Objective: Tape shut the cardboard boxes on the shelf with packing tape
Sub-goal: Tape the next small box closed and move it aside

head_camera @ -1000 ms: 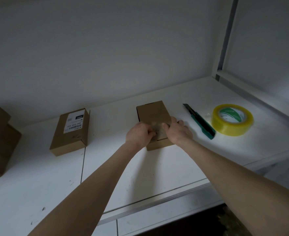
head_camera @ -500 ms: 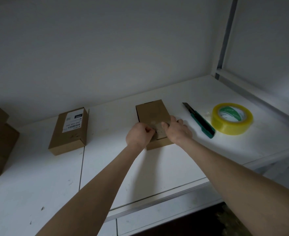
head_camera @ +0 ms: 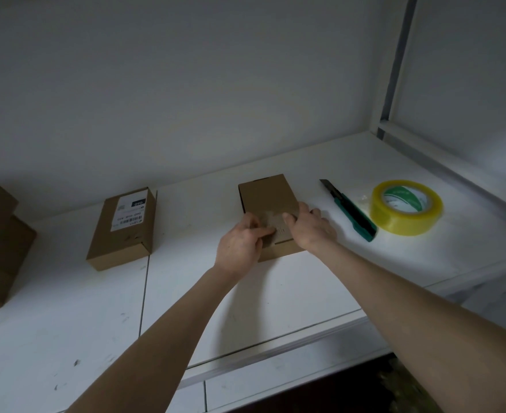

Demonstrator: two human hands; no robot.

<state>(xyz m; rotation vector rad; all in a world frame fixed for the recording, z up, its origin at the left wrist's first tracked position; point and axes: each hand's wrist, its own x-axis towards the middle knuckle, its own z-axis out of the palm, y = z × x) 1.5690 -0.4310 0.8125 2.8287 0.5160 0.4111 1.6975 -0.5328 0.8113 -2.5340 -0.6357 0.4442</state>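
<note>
The cardboard box (head_camera: 265, 195), at centre frame, is clasped by the right hand (head_camera: 311, 231). The left hand (head_camera: 239, 245) fingers (head_camera: 260, 232) are bent onto its lid, grip unclear. The tape strip (head_camera: 271, 219) could be wrinkled by uneven pressing.

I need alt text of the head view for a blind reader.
A person's left hand and right hand rest on the near end of a small cardboard box on a white shelf. A green utility knife and a yellow tape roll lie to its right; a labelled box lies to its left.
</note>
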